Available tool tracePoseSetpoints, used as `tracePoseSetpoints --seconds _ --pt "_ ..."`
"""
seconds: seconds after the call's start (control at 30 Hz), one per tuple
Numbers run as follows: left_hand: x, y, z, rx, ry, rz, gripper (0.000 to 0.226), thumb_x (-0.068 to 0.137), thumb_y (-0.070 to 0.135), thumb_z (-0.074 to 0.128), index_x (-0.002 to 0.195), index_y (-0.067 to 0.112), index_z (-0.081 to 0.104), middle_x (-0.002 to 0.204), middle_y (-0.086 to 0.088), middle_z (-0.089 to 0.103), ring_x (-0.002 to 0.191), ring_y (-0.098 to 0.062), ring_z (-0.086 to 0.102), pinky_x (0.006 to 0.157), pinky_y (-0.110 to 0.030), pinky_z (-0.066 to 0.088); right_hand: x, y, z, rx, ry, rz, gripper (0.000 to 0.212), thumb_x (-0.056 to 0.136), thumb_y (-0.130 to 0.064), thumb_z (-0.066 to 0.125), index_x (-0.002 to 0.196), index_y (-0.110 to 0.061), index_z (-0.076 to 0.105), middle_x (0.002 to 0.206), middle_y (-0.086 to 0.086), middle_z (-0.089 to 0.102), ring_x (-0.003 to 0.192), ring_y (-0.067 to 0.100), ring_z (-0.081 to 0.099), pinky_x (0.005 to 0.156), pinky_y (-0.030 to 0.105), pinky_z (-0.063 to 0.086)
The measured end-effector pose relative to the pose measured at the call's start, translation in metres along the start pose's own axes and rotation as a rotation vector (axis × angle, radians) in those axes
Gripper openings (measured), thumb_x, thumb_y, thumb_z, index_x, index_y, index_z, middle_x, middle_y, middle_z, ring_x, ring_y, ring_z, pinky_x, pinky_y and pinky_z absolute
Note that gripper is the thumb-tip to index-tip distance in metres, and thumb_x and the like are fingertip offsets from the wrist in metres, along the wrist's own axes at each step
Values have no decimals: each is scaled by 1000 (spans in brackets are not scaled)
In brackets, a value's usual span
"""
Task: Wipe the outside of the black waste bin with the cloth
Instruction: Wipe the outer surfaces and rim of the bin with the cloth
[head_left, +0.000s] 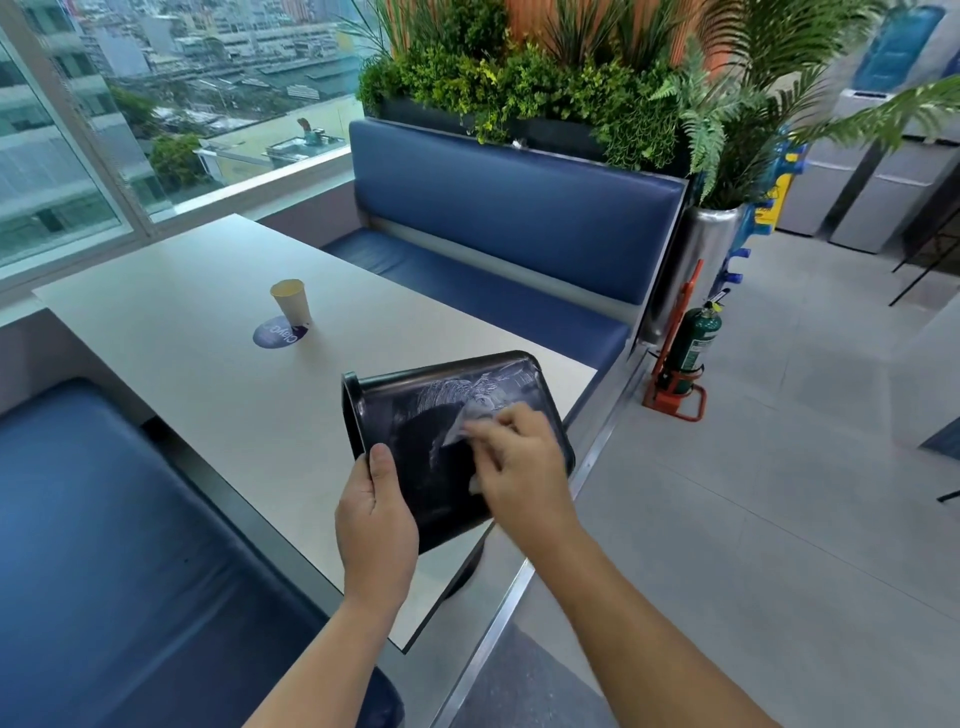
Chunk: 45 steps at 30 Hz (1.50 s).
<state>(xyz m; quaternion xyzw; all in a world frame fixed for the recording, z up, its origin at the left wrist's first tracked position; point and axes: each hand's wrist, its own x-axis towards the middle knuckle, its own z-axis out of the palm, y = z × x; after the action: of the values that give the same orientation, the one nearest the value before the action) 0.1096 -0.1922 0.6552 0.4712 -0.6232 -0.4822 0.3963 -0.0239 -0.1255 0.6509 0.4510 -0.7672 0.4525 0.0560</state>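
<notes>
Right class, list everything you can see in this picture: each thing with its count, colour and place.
waste bin: one, black, tipped on its side over the table's right corner
cloth: one, whitish, on the bin's upturned side
paper cup: one, cream, standing on the table, on a purple round sticker
table: one, pale grey, between the benches
benches: two, blue, either side of the table
plants: many, green, behind the far bench
fire extinguisher: one, green, on the floor, right
left hand: grips the bin's near edge
right hand: holds the cloth against the bin
</notes>
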Motion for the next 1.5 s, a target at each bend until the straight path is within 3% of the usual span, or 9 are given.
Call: tracePoseSetpoints --seconds 0.2,0.33,0.47,0.6,0.8,1.03,1.23,1.37,1.5 --pt "5 2 -5 -34 8 0 45 113 49 36 88 22 62 67 7 53 65 -18 52 66 -38 44 -27 1 -11 -20 57 42 20 96 -14 72 115 -14 79 95 -7 54 89 16 54 79 25 49" --pt "2 2 -2 -27 -11 33 43 113 46 37 95 20 66 84 0 70 74 -6 62 70 -31 48 -29 -27 12 52 0 -79 22 95 -10 72 115 -15 78 96 -3 56 90 19 54 79 23 47" --pt "2 1 -12 -32 -1 28 45 113 51 36 81 28 59 64 5 49 58 -16 45 62 -38 43 9 -5 5 51 66 64 20 98 -15 70 115 -18 79 95 -11 52 94 17 54 83 22 47" --pt "6 -1 -19 -53 15 -10 51 112 54 37 66 34 44 58 11 32 58 -21 31 61 -45 32 -11 9 -7 7 121 116 20 97 -16 71 115 -16 80 97 -13 52 92 19 58 80 37 56" --pt "3 1 -18 -76 28 7 44 113 49 38 77 32 57 59 19 54 61 -14 46 61 -37 39 -25 -37 20 76 20 -101 20 95 -12 72 115 -15 78 102 -7 56 93 18 55 82 24 48" --pt "7 1 -32 -102 74 -40 52 112 54 38 65 35 47 63 7 30 63 -27 31 63 -48 34 1 0 -5 -3 112 138 21 99 -16 70 118 -16 78 103 -10 57 99 16 57 86 33 55" --pt "7 -1 -29 -131 73 -88 49 112 54 38 72 33 56 59 12 41 63 -24 39 63 -47 39 -40 -41 13 3 25 -74 22 96 -12 72 118 -13 77 104 -6 58 94 15 54 81 25 51" --pt "5 7 -39 -119 21 -53 53 113 51 37 64 39 52 57 12 34 60 -21 33 62 -42 35 -1 -27 5 0 131 85 18 97 -14 71 113 -13 79 95 -7 55 91 18 56 81 32 53" --pt "4 10 -47 -106 -31 -17 44 113 49 36 80 29 57 54 18 48 61 -12 42 67 -36 38 27 -15 -9 -34 230 246 18 99 -17 69 113 -14 79 95 -6 55 92 15 58 85 30 55"
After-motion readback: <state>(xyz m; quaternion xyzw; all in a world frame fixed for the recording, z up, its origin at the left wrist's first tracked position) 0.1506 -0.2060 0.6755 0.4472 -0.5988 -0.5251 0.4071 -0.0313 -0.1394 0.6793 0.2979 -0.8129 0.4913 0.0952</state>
